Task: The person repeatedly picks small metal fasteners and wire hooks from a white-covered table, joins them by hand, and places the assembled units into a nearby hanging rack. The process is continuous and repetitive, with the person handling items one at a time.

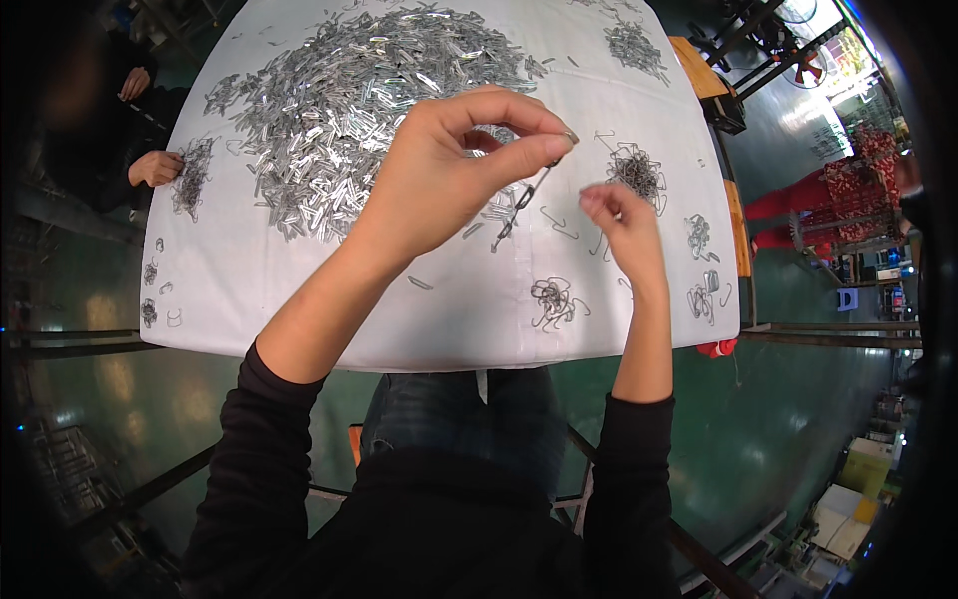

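Raised over the middle of the table, my left hand (pixel 459 165) pinches the top end of a thin wire piece between thumb and fingertip. A small dark metal clip (pixel 523 198) hangs along that wire, which slants down to the left. My right hand (pixel 627 225) is beside it, slightly blurred, with thumb and fingers curled together; whatever they may hold does not show. Just beyond its fingers lies a tangled pile of bent wire hooks (pixel 637 172). A single wire hook (pixel 561 224) rests on the white cloth between my hands.
A large heap of flat silvery metal clips (pixel 329 120) covers the far left of the white-covered table (pixel 449 334). Nearer me lies a small wire cluster (pixel 554 301); more wire groups (pixel 699 238) line the right edge. At the left, another person's hand (pixel 157 168) touches a wire pile (pixel 193 178).
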A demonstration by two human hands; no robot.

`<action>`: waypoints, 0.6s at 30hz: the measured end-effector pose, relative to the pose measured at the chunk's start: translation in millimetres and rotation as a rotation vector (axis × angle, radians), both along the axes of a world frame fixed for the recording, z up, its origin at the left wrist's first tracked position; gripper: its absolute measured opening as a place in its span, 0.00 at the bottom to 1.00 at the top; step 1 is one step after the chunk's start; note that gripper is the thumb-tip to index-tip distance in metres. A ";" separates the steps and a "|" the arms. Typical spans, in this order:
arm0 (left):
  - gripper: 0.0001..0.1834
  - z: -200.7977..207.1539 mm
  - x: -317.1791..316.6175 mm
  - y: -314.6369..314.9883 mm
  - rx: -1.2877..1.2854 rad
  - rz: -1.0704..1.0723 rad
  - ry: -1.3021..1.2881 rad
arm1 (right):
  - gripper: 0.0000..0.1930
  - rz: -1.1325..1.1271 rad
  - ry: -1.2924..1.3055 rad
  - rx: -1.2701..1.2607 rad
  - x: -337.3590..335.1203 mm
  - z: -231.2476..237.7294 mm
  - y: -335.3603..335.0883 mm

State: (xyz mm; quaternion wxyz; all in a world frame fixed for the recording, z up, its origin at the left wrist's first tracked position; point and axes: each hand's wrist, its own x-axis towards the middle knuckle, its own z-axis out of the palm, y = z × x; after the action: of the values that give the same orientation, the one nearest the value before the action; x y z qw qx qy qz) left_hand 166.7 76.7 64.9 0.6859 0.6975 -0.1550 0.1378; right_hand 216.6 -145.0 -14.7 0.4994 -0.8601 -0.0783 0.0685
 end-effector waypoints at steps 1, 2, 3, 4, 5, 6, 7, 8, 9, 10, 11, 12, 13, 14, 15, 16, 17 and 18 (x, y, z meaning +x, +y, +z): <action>0.07 0.1 0.7 1.0 0.004 0.023 -0.011 | 0.08 0.062 0.015 -0.166 6.5 -14.1 -2.3; 0.07 0.2 0.7 1.5 0.019 0.038 -0.006 | 0.08 0.099 0.054 -0.361 11.1 -27.6 -3.5; 0.07 0.5 0.9 1.3 0.016 0.034 -0.004 | 0.09 0.116 0.116 -0.581 14.4 -38.7 -5.2; 0.07 0.7 0.3 1.3 0.013 0.033 0.005 | 0.08 0.142 0.026 -0.628 14.2 -49.1 -4.2; 0.07 0.8 -0.5 1.1 0.000 0.030 0.013 | 0.07 0.149 -0.039 -0.699 11.3 -58.2 0.0; 0.07 0.7 -1.0 0.6 0.019 0.038 0.017 | 0.06 0.163 -0.103 -0.768 8.5 -62.2 3.0; 0.07 0.5 -1.5 0.1 0.027 0.043 0.017 | 0.07 0.161 -0.073 -0.726 6.4 -60.6 5.0; 0.07 0.1 -2.2 -0.2 0.034 0.049 0.027 | 0.07 0.166 -0.041 -0.682 3.7 -54.9 7.5; 0.06 -0.2 -3.1 -0.2 0.049 0.055 0.015 | 0.08 0.159 0.004 -0.657 2.0 -44.8 11.1; 0.06 -0.5 -4.5 0.2 0.062 0.067 0.011 | 0.08 0.156 0.005 -0.374 0.1 -30.8 15.1; 0.06 -0.6 -7.1 0.8 0.074 0.080 0.014 | 0.08 0.145 0.030 -0.109 -4.6 -14.0 18.2; 0.06 -0.3 -9.7 2.1 0.094 0.079 0.031 | 0.07 0.082 0.102 0.100 -11.3 5.0 20.9; 0.06 0.3 -12.1 3.1 0.115 0.072 0.051 | 0.07 0.071 0.074 0.357 -21.1 25.3 22.7; 0.07 0.8 -14.3 3.1 0.126 0.061 0.055 | 0.07 0.068 0.058 0.609 -33.1 43.9 26.1; 0.06 1.1 -16.0 1.9 0.121 0.081 0.060 | 0.07 0.006 0.079 0.664 -43.1 59.0 32.6; 0.06 1.4 -17.4 -0.3 0.105 0.099 0.045 | 0.07 0.009 0.066 0.770 -51.9 71.7 38.5; 0.06 1.7 -19.3 -2.2 0.092 0.117 0.047 | 0.06 0.013 0.053 0.874 -58.8 80.9 45.3; 0.05 2.3 -21.9 -3.2 0.094 0.121 0.019 | 0.07 0.025 0.050 0.898 -63.6 86.8 52.4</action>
State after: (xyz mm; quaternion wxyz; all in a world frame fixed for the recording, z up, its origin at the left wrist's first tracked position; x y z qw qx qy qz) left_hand 144.8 73.4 67.2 0.6442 0.7384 -0.1122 0.1648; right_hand 153.0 -92.6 72.1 0.8242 -0.5550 -0.0989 0.0545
